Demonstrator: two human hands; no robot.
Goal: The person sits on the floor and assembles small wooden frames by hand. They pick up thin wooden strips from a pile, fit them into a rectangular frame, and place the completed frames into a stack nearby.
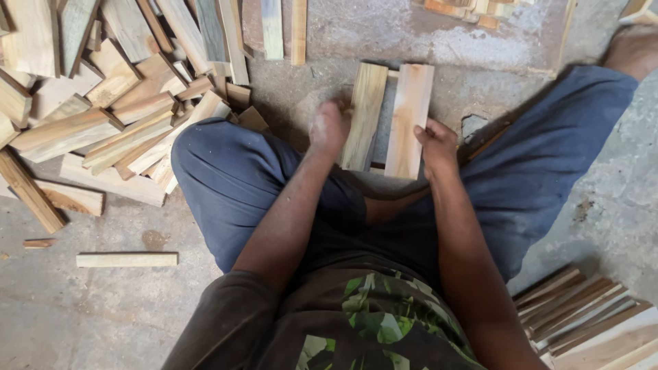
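2 short wood slats held side by side over concrete floor [411,41], between knees. Left hand [329,127] closed on greenish slat [365,113]; right hand [437,145] closed on pinkish slat [410,116] (fingers wrapped at edge). Loose offcut pile [103,103] at left, neat stack [589,315] at lower right.

The dusty grey concrete floor [103,315] carried a loose heap of pale cut wooden boards [103,96] at upper left, one short pale wooden strip [127,260] lying apart, and a neat stack of thin brown slats [589,315] at lower right.
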